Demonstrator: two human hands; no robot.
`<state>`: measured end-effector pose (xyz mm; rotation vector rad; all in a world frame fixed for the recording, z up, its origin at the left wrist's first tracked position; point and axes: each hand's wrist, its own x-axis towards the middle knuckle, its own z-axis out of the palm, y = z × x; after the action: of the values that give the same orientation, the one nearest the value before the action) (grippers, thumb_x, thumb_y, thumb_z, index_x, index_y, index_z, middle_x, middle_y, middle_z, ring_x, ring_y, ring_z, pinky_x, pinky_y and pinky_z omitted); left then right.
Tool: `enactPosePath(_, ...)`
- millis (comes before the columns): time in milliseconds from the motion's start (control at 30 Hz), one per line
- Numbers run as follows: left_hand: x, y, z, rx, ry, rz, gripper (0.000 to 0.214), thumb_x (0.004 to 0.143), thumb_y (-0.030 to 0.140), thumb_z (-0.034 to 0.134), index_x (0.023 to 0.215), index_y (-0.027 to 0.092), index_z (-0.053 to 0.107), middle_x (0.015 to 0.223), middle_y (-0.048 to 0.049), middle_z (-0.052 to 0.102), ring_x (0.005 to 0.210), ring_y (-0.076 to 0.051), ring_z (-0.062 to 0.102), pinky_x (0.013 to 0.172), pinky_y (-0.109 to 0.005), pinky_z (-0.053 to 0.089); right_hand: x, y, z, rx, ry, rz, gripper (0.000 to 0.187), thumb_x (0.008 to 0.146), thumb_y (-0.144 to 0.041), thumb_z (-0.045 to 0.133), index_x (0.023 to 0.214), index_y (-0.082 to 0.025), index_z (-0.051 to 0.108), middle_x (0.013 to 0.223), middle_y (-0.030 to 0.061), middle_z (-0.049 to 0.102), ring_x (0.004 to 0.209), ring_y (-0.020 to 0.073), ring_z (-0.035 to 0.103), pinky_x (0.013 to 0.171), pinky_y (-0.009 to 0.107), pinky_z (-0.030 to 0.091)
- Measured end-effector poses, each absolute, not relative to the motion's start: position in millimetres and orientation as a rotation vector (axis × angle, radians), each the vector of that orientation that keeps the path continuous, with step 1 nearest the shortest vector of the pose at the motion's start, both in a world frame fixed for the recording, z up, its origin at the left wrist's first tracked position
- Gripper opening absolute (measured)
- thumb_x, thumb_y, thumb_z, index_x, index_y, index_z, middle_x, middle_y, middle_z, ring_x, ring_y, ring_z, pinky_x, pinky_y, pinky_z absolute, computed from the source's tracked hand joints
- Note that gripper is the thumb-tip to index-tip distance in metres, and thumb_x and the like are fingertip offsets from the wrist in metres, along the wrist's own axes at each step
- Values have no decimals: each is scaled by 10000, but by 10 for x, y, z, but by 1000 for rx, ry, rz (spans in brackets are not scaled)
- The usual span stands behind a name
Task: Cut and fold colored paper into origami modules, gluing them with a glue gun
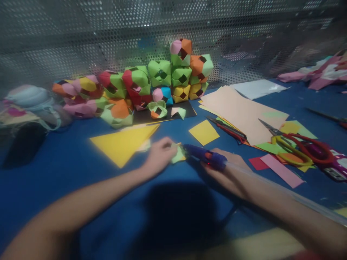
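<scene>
My left hand (161, 153) has its fingers closed on a small folded paper piece (179, 155), pale green with a yellow edge. In my right hand (230, 168) is a blue hot glue gun (203, 155), with a clear glue stick running out of its back end over my forearm. The gun's nozzle points left and reaches the paper piece; whether it touches cannot be made out. A yellow paper square (204, 132) lies just beyond the gun. Left of my left hand rests a larger yellow folded sheet (123, 142).
Folded paper cubes (159, 74) stand stacked along a perforated metal panel (121, 32). To the right lie beige sheets (244, 112), closed scissors (229, 130), open scissors (292, 144) and a pink strip (283, 170). A white face mask (29, 97) and dark object (25, 142) are left.
</scene>
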<state>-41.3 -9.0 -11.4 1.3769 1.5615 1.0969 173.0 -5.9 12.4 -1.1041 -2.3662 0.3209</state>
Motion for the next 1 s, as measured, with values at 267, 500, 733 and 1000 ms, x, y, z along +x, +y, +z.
enactPosePath(267, -413, -91, -108, 1406, 1558, 1087, 96, 718, 235, 571, 651, 179, 531, 563, 65, 449, 548, -92, 422, 555, -216, 363, 1720, -54, 145, -1111, -2357, 340, 167, 833, -292, 481, 688, -218, 516, 605, 23, 622, 520, 171, 591, 471, 266, 412)
enactPosePath(500, -404, -91, -100, 1397, 1570, 1109, 90, 714, 231, 565, 651, 178, 529, 563, 55, 449, 551, -93, 418, 527, -210, 348, 1749, -58, 129, -1204, -2312, 460, 202, 858, -360, 467, 723, -227, 539, 637, 30, 634, 533, 188, 599, 483, 295, 445)
enactPosePath(733, -420, -75, -121, 1363, 1561, 1133, 96, 692, 242, 579, 641, 176, 534, 592, 46, 491, 575, -99, 444, 542, -215, 354, 1729, -52, 167, -1250, -2272, 525, 200, 847, -362, 495, 776, -212, 607, 676, 32, 655, 589, 191, 629, 516, 281, 461)
enactPosePath(1000, -416, -71, -133, 1281, 1542, 1132, 116, 673, 257, 600, 641, 172, 528, 578, 45, 497, 544, -94, 459, 508, -206, 350, 1693, -63, 172, -1229, -2215, 527, 238, 840, -383, 513, 826, -196, 660, 701, 46, 685, 610, 208, 651, 530, 286, 484)
